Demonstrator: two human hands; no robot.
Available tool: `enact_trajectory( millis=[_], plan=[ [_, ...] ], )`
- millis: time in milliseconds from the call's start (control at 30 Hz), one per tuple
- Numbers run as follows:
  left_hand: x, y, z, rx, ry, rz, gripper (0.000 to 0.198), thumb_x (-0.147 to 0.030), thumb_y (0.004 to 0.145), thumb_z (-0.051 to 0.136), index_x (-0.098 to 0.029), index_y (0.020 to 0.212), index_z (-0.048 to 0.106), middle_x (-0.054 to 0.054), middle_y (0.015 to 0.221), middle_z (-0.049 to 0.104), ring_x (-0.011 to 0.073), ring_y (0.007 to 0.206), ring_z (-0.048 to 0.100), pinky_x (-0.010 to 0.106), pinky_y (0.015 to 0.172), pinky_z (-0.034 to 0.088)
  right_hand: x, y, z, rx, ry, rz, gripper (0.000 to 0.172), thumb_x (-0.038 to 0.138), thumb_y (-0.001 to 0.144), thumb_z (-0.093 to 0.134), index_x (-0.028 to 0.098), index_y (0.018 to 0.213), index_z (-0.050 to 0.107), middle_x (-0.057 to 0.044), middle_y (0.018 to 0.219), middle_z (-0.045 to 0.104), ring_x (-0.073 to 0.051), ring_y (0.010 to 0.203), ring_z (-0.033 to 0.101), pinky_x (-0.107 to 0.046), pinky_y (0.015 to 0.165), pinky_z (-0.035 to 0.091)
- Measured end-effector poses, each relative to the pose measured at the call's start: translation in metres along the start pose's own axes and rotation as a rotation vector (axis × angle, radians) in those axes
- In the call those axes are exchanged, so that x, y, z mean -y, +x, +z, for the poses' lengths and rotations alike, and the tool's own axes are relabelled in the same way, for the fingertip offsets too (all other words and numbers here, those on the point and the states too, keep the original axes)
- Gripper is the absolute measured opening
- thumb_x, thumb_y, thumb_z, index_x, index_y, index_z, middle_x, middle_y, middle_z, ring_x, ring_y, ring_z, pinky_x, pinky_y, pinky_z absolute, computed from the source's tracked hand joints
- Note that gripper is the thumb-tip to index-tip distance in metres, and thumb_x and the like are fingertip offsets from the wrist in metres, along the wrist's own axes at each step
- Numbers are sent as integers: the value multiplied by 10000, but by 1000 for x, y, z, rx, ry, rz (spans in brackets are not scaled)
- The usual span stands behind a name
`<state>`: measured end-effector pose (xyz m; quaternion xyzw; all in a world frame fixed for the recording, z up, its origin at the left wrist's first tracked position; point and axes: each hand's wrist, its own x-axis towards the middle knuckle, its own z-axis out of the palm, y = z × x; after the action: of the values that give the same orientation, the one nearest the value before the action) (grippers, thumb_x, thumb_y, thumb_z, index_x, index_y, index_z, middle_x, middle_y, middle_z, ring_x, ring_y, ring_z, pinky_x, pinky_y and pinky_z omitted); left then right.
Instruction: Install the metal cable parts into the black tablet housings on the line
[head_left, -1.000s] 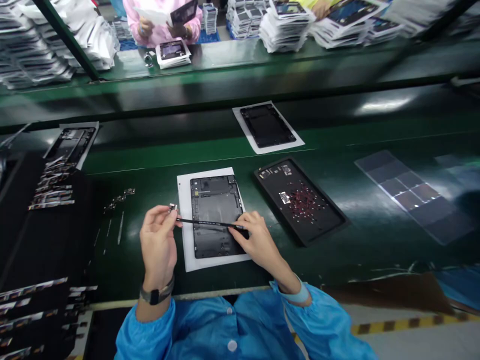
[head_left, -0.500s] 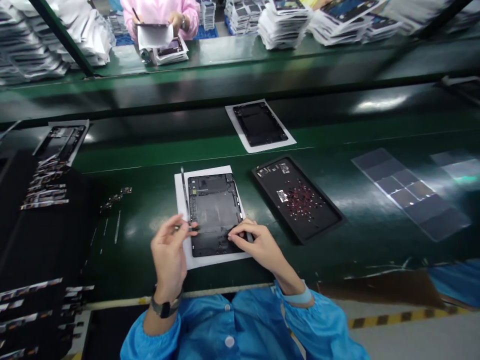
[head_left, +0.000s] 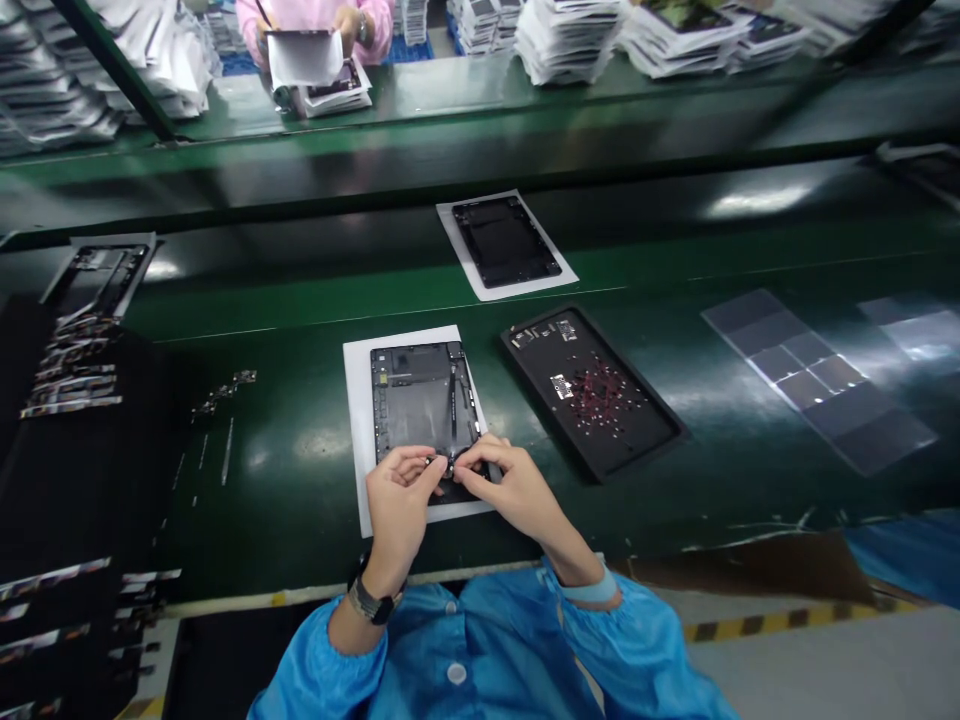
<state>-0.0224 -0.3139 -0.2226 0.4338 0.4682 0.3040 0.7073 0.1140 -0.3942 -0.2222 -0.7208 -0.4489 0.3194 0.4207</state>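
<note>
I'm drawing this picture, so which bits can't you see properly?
All in the head view:
Small dark part: the bare left hand and bare right hand mostly cover it.
Flat black rectangular shell: both hands hide some of its near end.
Tiny dark-red pieces in the black rectangular tray: too small to count.
Person in long pink sleeves: cut off by the top edge.

Small part (head_left: 450,465) pinched between left hand (head_left: 397,505) and right hand (head_left: 517,487) is mostly covered, unidentifiable. Hands hide some of the tablet housing (head_left: 412,405). Co-worker's pink sleeve (head_left: 377,28) is cropped by upper edge; corner paper stack (head_left: 45,95) is blurred.
</note>
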Motion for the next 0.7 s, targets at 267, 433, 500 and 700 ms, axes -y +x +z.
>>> enact_trajectory(
  millis=[267,433,500,700],
  plan=[
    [3,3,0,-4,23,26,262,-296,674,823,-131,828,691,25,655,709,126,529,645,216,513,514,1,0,-2,18,24,20,149,311,850,646,231,757,730,-36,724,666,-219,761,596,-374,797,424],
    [2,1,2,-11,44,38,254,-294,675,822,-133,821,690,23,652,703,130,544,649,211,508,513,1,0,-1,18,33,23,140,285,842,632,229,757,728,-36,734,675,-216,758,594,-370,796,419],
    [2,0,2,-25,63,51,241,-290,682,815,-135,818,691,20,644,698,131,550,651,208,506,511,1,0,0,13,31,21,142,281,843,626,230,754,725,-33,732,677,-215,756,591,-372,804,416],
    [9,-7,5,-116,197,136,203,-311,745,776,-145,843,710,43,708,726,159,650,693,230,581,549,5,-4,5,-55,-9,45,129,228,847,622,222,768,723,-32,749,679,-216,774,606,-359,801,430]
  ],
)
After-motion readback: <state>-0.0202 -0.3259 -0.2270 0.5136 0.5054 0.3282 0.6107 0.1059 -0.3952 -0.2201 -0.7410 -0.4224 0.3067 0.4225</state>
